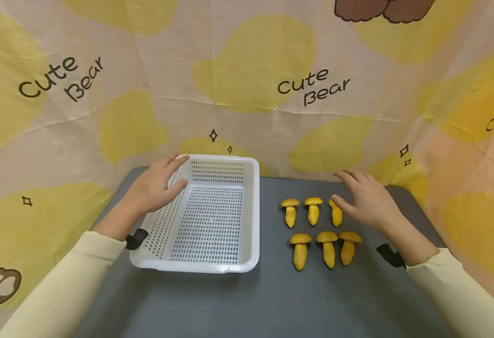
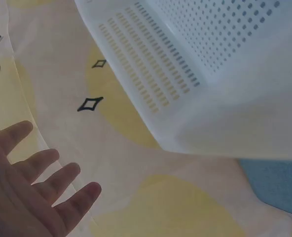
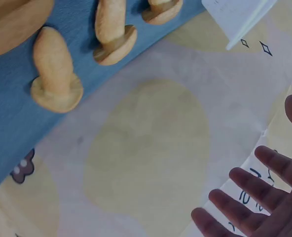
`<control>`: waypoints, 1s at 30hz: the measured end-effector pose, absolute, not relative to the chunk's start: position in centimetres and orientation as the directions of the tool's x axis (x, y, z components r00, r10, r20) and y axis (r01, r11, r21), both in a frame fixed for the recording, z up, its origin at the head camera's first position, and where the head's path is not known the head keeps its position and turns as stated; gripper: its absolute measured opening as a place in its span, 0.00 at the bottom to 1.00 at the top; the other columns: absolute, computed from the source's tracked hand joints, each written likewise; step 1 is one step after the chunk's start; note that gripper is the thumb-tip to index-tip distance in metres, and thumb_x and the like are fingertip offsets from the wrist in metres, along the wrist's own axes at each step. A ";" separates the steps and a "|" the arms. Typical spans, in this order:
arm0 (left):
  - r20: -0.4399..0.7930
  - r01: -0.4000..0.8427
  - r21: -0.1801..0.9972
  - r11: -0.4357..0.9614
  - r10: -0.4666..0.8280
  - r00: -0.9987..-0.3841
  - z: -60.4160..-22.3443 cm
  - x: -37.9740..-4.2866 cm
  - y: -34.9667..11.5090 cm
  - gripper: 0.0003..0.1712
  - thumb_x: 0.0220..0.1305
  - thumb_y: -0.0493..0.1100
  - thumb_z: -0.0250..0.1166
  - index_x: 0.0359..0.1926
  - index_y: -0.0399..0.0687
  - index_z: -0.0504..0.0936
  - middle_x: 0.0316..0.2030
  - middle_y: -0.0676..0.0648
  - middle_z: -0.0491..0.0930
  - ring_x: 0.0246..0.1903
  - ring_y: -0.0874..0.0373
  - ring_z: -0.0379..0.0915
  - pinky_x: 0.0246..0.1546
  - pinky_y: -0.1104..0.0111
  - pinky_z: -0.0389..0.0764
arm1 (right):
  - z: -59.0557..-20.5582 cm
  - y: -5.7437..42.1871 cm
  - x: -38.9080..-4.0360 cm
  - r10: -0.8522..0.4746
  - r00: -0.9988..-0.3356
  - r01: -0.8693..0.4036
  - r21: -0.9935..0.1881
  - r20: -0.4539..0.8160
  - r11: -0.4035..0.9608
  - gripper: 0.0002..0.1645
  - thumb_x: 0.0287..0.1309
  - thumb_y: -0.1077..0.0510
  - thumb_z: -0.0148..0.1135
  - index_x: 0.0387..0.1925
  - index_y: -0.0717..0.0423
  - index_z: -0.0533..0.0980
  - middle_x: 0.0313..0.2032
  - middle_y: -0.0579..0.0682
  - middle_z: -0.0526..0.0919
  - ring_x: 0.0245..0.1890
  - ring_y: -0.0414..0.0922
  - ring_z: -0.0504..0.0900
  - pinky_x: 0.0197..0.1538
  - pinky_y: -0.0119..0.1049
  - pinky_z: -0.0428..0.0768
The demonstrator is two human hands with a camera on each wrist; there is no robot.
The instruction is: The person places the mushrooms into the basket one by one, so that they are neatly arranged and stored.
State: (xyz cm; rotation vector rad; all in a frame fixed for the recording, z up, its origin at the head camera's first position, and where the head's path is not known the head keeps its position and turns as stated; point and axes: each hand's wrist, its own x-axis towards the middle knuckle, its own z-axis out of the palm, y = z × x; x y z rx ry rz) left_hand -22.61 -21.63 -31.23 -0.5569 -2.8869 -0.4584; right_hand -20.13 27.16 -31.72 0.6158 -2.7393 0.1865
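Observation:
A white perforated plastic basket sits on the grey table, with nothing inside it. My left hand hovers above its left rim, fingers spread and holding nothing; the left wrist view shows that hand apart from the basket. To the basket's right, several yellow mushrooms lie in two rows, such as a front-row mushroom and a back-row mushroom. Over the back row's right end is my right hand, its fingers loosely extended and empty. It partly hides the rightmost back mushroom in the head view.
A patterned cloth with yellow patches and lettering hangs behind the table and along both sides. The grey tabletop stretches in front of the basket and mushrooms. Each wrist wears a black strap mount, such as the right mount.

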 end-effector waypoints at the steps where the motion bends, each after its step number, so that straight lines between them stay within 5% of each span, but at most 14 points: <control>1: 0.212 0.383 0.281 0.880 0.333 -0.919 -31.2 -22.6 -21.9 0.36 0.69 0.55 0.49 0.75 0.55 0.54 0.74 0.38 0.51 0.69 0.35 0.53 0.60 0.37 0.65 | -31.7 27.0 -20.3 -0.387 -0.857 -0.433 -0.068 0.341 0.899 0.35 0.60 0.47 0.62 0.65 0.53 0.67 0.57 0.59 0.73 0.55 0.63 0.72 0.51 0.64 0.74; 6: 0.226 0.415 0.311 0.855 0.358 -0.906 -31.6 -22.7 -23.2 0.36 0.68 0.55 0.52 0.74 0.51 0.57 0.71 0.38 0.58 0.68 0.37 0.55 0.64 0.39 0.62 | -31.9 26.1 -20.9 -0.371 -0.874 -0.430 -0.144 0.315 0.891 0.30 0.60 0.48 0.61 0.63 0.52 0.69 0.54 0.58 0.76 0.53 0.61 0.74 0.44 0.61 0.77; 15: 0.251 0.424 0.359 0.832 0.351 -0.902 -33.0 -22.5 -25.4 0.33 0.69 0.51 0.53 0.70 0.42 0.62 0.66 0.35 0.64 0.63 0.36 0.62 0.60 0.39 0.66 | -33.4 24.4 -22.3 -0.385 -0.872 -0.463 -0.251 0.303 0.850 0.26 0.59 0.53 0.63 0.59 0.53 0.73 0.53 0.57 0.78 0.53 0.58 0.76 0.52 0.58 0.77; 21: 0.274 0.416 0.371 0.830 0.331 -0.903 -33.9 -22.5 -26.6 0.31 0.69 0.49 0.54 0.69 0.44 0.64 0.64 0.35 0.66 0.55 0.36 0.70 0.53 0.41 0.73 | -34.1 23.3 -23.2 -0.386 -0.886 -0.454 -0.307 0.257 0.836 0.27 0.60 0.51 0.62 0.59 0.53 0.73 0.55 0.57 0.77 0.56 0.58 0.75 0.55 0.58 0.76; 30: 0.156 0.288 0.375 0.881 0.247 -0.956 -35.4 -22.1 -27.8 0.33 0.70 0.54 0.51 0.71 0.45 0.60 0.66 0.37 0.62 0.56 0.38 0.70 0.44 0.42 0.77 | -35.3 21.6 -24.4 -0.403 -0.897 -0.442 -0.401 0.184 0.802 0.26 0.59 0.52 0.63 0.58 0.52 0.74 0.58 0.56 0.76 0.55 0.58 0.77 0.50 0.54 0.81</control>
